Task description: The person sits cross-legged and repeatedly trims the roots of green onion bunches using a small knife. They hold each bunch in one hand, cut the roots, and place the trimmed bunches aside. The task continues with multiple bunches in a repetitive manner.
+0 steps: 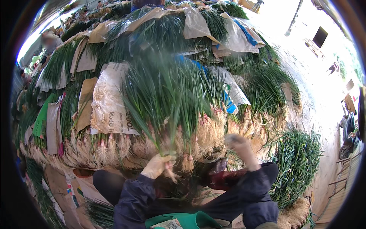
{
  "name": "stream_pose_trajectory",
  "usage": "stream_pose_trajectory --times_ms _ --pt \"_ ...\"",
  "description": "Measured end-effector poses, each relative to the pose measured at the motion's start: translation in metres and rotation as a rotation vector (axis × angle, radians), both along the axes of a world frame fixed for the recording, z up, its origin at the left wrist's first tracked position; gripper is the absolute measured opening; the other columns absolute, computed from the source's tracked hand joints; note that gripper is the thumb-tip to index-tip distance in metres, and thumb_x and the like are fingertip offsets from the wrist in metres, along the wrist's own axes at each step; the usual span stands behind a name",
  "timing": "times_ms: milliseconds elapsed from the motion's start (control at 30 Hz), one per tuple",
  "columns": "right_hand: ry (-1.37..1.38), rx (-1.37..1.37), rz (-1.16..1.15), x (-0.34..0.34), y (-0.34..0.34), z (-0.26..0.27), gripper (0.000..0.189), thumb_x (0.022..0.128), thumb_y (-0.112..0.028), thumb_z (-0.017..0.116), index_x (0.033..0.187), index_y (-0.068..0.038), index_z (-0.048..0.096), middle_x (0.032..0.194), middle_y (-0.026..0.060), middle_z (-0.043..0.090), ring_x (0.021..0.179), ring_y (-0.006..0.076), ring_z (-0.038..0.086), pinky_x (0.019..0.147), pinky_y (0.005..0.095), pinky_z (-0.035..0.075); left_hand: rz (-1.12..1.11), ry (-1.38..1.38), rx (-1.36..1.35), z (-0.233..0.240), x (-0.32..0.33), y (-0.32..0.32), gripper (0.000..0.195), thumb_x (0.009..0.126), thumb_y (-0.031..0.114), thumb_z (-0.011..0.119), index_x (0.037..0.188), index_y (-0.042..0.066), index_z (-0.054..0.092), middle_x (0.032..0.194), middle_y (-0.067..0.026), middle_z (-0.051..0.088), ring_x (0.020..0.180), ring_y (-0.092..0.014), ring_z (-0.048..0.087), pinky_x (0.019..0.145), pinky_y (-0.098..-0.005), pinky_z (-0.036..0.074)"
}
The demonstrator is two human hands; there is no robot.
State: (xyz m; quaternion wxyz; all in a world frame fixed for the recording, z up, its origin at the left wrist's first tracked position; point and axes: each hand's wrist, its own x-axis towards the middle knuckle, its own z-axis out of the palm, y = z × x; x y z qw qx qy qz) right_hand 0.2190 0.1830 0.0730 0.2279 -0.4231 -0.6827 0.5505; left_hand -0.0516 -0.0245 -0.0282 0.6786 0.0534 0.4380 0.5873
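Observation:
My left hand (159,165), in a pale glove, grips a small bunch of leafy onion-like plants (156,141) just above their pinkish bulbs and roots. The long green leaves stretch away from me over the pile. To the right, my right hand (239,146) is raised and blurred by motion beside the root fringe; whether it holds anything is unclear. In front of both hands lies a large heap of the same plants (165,94), leaf tips pointing away and pale stringy roots (210,130) towards me.
Plastic sacks (110,100) and brown paper pieces (85,104) cover parts of the heap. At my right is a mound of loose green leaves (297,163). A dark red object (226,179) lies between my legs. At far left sits another person (50,43); a motorbike (348,137) stands far right.

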Motion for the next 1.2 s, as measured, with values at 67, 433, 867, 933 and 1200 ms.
stream_pose_trajectory --times_ms 67,433,867,933,1200 --pt "-0.125 0.008 -0.215 0.018 0.039 0.048 0.022 0.089 -0.015 0.063 0.11 -0.009 0.067 0.089 0.0016 0.068 0.067 0.008 0.055 0.062 0.0197 0.046 0.124 -0.088 0.053 0.015 -0.001 -0.017 0.026 0.095 0.005 0.049 0.118 -0.005 0.054 0.091 -0.011 0.063 0.07 -0.017 0.056 0.078 -0.034 0.054" --pt "-0.352 0.145 0.07 -0.048 -0.025 -0.022 0.022 0.088 -0.019 0.063 0.106 -0.006 0.067 0.09 0.0091 0.07 0.08 0.0142 0.064 0.078 0.0283 0.051 0.446 0.064 0.121 0.017 0.048 -0.046 0.049 0.09 -0.005 0.051 0.136 0.009 0.045 0.102 -0.0094 0.065 0.085 -0.021 0.066 0.071 -0.0354 0.056" --pt "-0.261 0.658 0.22 -0.061 -0.132 -0.07 0.024 0.086 -0.012 0.056 0.11 -0.013 0.06 0.078 0.0163 0.064 0.072 0.0325 0.064 0.063 0.0428 0.05 0.398 0.169 0.047 0.018 0.065 0.027 0.017 0.091 0.003 0.056 0.107 0.007 0.051 0.101 -0.0127 0.065 0.082 -0.02 0.066 0.064 -0.0286 0.053" --pt "-0.08 0.559 0.039 -0.054 -0.123 -0.084 0.029 0.085 -0.008 0.054 0.113 -0.012 0.06 0.083 0.0185 0.064 0.079 0.0344 0.063 0.068 0.0439 0.05 0.393 0.171 0.075 0.03 0.06 0.007 0.031 0.092 0.002 0.054 0.122 0.008 0.046 0.103 -0.0148 0.065 0.084 -0.022 0.066 0.07 -0.0302 0.055" --pt "-0.083 -0.143 0.042 -0.068 -0.11 -0.097 0.029 0.085 -0.015 0.063 0.111 -0.003 0.062 0.094 0.0102 0.069 0.084 0.011 0.062 0.076 0.0269 0.049 0.532 0.191 0.018 0.038 0.05 -0.067 0.041 0.088 0.001 0.06 0.128 0.007 0.049 0.093 -0.0029 0.06 0.067 -0.01 0.054 0.053 -0.0192 0.043"
